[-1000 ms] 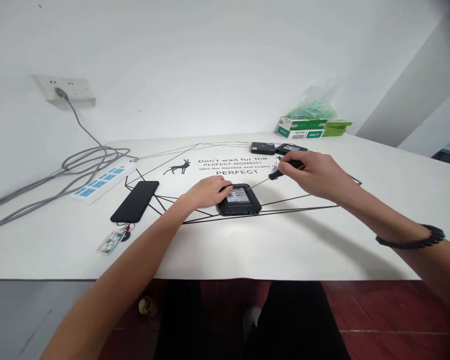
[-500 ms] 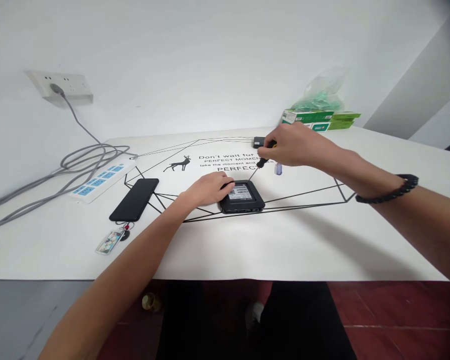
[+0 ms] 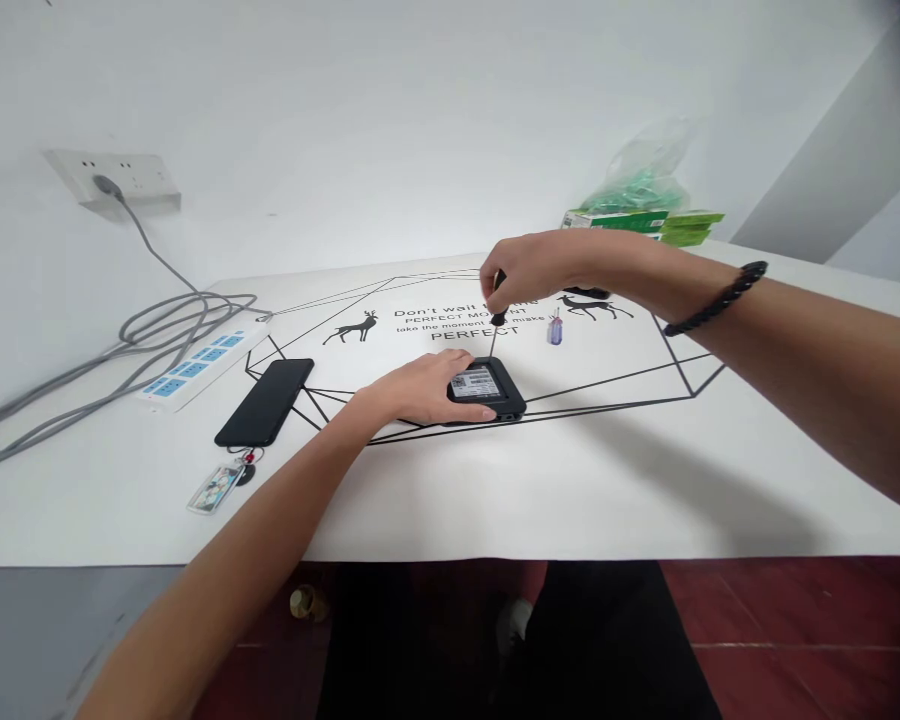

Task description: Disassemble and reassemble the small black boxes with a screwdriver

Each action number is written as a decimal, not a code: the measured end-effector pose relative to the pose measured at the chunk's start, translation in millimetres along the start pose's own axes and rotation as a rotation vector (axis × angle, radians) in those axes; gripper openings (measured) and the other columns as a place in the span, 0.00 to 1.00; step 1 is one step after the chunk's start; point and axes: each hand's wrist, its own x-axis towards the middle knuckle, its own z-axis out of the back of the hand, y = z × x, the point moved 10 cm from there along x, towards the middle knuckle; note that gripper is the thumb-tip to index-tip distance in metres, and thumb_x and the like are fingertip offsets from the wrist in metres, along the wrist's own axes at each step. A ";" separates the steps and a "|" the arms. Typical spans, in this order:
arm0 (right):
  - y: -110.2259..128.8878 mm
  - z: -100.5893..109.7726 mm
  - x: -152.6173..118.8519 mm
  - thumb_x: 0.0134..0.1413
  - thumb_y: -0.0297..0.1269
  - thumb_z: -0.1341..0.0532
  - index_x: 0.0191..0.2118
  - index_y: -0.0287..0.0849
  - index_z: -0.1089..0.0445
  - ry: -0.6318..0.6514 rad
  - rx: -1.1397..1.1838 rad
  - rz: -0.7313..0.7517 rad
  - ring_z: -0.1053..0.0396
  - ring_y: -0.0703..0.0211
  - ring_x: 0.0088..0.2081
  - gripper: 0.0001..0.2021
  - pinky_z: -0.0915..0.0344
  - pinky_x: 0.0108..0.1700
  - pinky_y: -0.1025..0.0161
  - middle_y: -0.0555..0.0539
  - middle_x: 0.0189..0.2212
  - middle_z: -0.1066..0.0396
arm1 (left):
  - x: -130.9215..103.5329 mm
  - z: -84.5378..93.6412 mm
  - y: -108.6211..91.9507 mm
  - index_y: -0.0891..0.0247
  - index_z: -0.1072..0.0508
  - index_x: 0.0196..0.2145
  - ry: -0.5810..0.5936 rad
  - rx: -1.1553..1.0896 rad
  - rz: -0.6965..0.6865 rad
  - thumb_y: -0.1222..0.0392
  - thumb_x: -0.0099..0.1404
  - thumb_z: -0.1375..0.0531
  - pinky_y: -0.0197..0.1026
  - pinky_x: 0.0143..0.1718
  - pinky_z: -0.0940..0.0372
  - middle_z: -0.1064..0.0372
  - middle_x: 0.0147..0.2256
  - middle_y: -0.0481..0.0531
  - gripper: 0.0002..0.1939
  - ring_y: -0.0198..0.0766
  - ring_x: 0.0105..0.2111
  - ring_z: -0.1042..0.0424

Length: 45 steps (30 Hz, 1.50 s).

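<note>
Left hand (image 3: pixel 435 388) clamped over the left side of the black device (image 3: pixel 506 388), which lies label up on the white table (image 3: pixel 570 500) – left edge and part of label covered. Right hand (image 3: pixel 525 268), apart from the left, grips the long-shafted screwdriver (image 3: pixel 499 318); handle mostly hidden, shaft down to the device's far edge – exact tip contact unclear. Right forearm cuts off the green-and-white boxes (image 3: pixel 630 222) and a dark object (image 3: pixel 591 293), not identifiable
</note>
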 end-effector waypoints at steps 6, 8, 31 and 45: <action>0.4 -2.5 -12.5 0.54 0.51 0.39 0.47 0.46 0.29 0.036 -0.075 -0.142 0.30 0.47 0.33 0.19 0.38 0.32 0.51 0.38 0.37 0.25 | -2.0 -0.2 9.6 0.52 0.39 0.66 0.032 -0.007 0.022 0.25 0.59 0.41 0.51 0.53 0.34 0.36 0.64 0.57 0.45 0.56 0.59 0.33; 1.9 -4.7 -13.2 0.52 0.50 0.37 0.54 0.47 0.32 0.041 -0.036 -0.120 0.30 0.45 0.34 0.24 0.38 0.32 0.52 0.38 0.39 0.25 | -4.3 2.5 12.4 0.53 0.39 0.67 0.044 -0.010 0.029 0.27 0.58 0.39 0.51 0.53 0.34 0.36 0.64 0.58 0.46 0.57 0.59 0.33; -17.0 -5.0 -15.0 0.55 0.59 0.41 0.54 0.45 0.34 -0.021 0.003 -0.106 0.30 0.44 0.36 0.28 0.38 0.33 0.51 0.35 0.39 0.24 | -18.5 11.3 32.3 0.54 0.38 0.67 0.099 -0.011 0.127 0.27 0.49 0.33 0.52 0.54 0.33 0.34 0.64 0.60 0.54 0.60 0.59 0.31; -31.9 -4.0 -17.7 0.55 0.57 0.41 0.45 0.44 0.30 -0.067 0.011 -0.198 0.30 0.45 0.32 0.22 0.39 0.32 0.50 0.36 0.35 0.25 | -20.4 9.2 34.6 0.55 0.42 0.70 0.146 -0.014 0.168 0.25 0.48 0.34 0.53 0.57 0.34 0.41 0.69 0.58 0.58 0.62 0.64 0.36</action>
